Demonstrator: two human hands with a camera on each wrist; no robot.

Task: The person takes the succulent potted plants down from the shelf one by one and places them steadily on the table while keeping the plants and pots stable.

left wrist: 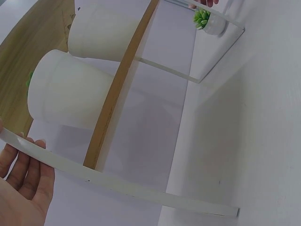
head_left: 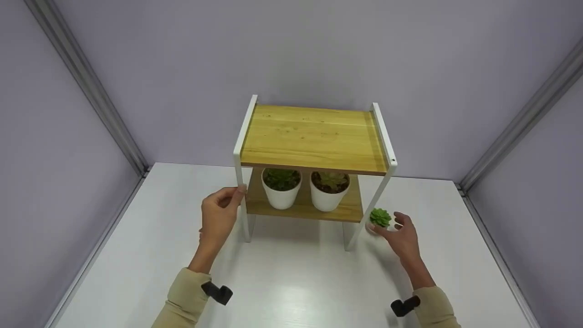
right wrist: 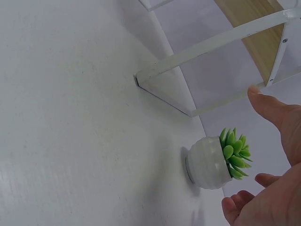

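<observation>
Two hands, left pinching shelf leg, right spread beside small succulent

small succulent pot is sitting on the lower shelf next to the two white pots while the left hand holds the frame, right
Not quite. The small succulent pot stands on the white table, beside the frame's right leg and close to the right hand, as the head view shows. Only the two white pots are on the lower shelf. The left hand does hold the frame.
</observation>
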